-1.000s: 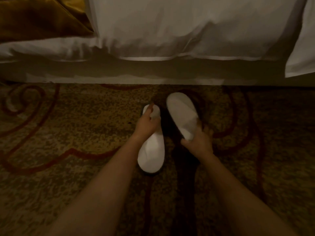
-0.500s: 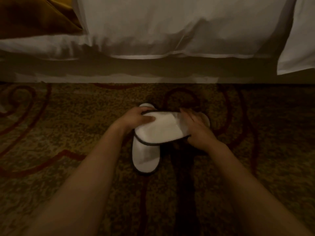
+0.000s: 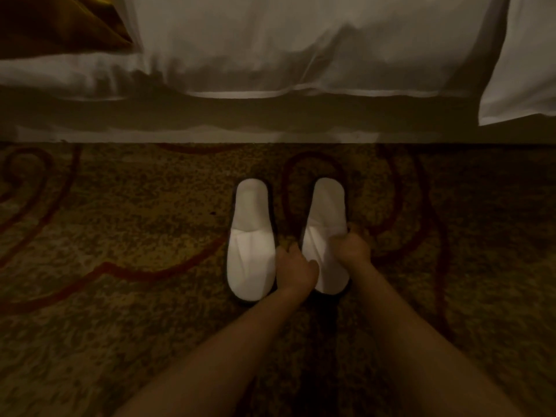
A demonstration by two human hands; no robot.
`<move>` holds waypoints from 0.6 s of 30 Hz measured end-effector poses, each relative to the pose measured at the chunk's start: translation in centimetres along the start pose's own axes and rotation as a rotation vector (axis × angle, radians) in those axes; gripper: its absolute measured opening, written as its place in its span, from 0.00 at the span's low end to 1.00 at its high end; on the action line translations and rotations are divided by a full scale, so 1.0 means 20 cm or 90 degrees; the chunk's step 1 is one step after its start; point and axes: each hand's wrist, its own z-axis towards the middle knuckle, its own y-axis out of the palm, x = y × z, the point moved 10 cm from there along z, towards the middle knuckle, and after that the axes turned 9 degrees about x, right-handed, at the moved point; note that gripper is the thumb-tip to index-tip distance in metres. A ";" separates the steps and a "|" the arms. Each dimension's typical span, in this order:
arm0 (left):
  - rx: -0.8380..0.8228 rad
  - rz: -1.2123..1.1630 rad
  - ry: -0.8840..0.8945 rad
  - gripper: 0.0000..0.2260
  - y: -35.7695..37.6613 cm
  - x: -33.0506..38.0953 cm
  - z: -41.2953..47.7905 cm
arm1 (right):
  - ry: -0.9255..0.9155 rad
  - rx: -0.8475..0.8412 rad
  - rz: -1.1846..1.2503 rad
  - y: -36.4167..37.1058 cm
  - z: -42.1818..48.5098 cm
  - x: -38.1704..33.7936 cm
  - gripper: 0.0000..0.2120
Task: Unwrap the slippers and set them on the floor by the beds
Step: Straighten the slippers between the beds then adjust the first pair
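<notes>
Two white slippers lie side by side on the patterned carpet, heels toward the bed. The left slipper lies free, with no hand on it. The right slipper is held at its toe part by both hands. My left hand grips its left edge, thumb over the white upper. My right hand grips its right edge with curled fingers. No wrapper is visible.
The bed's side with a white duvet runs across the top, its base meeting the carpet. A gold cushion is at top left, a white pillow corner at top right.
The right slipper, held crosswise above the left one half a second ago, now lies on the carpet parallel to it. Both hands have moved onto its toe end.
</notes>
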 end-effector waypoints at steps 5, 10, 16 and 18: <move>-0.085 0.095 0.007 0.31 0.08 -0.01 -0.03 | -0.060 0.040 -0.044 0.00 0.00 0.02 0.23; -0.089 0.099 0.001 0.29 0.09 -0.02 -0.04 | -0.083 0.056 -0.053 0.00 -0.01 0.01 0.25; -0.084 0.110 0.001 0.31 0.10 -0.03 -0.01 | -0.083 0.080 -0.047 0.00 -0.01 0.02 0.26; -0.070 0.118 0.002 0.30 0.09 -0.03 0.00 | -0.069 0.084 -0.054 0.00 0.00 0.03 0.26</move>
